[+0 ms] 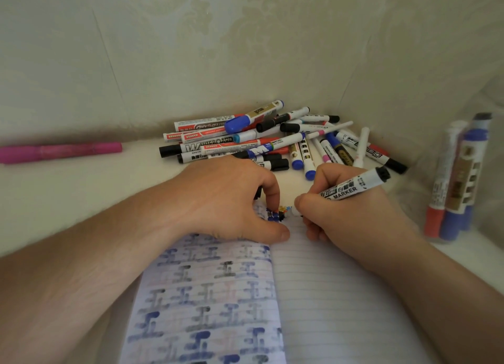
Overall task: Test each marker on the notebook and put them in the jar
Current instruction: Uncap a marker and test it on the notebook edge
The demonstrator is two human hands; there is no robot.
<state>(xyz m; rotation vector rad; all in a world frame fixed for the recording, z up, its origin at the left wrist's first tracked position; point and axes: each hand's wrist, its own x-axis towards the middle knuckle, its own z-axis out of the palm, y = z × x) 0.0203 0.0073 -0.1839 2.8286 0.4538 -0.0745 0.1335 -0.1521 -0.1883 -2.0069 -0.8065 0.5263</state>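
Gripping a white marker (351,187) in your right hand (346,216), you are holding it in a writing grasp with its black end pointing up and to the right; the tip is hidden behind your fingers, just above the lined right page of the notebook (327,295). Your left hand (226,200) is resting on the notebook's top edge, fingers curled down and thumb lying flat along the fold — something dark is showing beneath the fingers, but you are not giving me enough view to say what it is or whether it is held.

The notebook is lying open at the near edge of the table (68,189), its left page covered in rows of blue, black and faint red test marks. A pile of markers (272,140) is sitting at the table's far edge, against the wall (245,49) and just beyond both hands, with black, blue and red caps mixed. A clear jar (458,221) is standing at the right edge, well apart from the pile, holding several markers upright. One pink marker (60,152) is lying alone at the far left edge.
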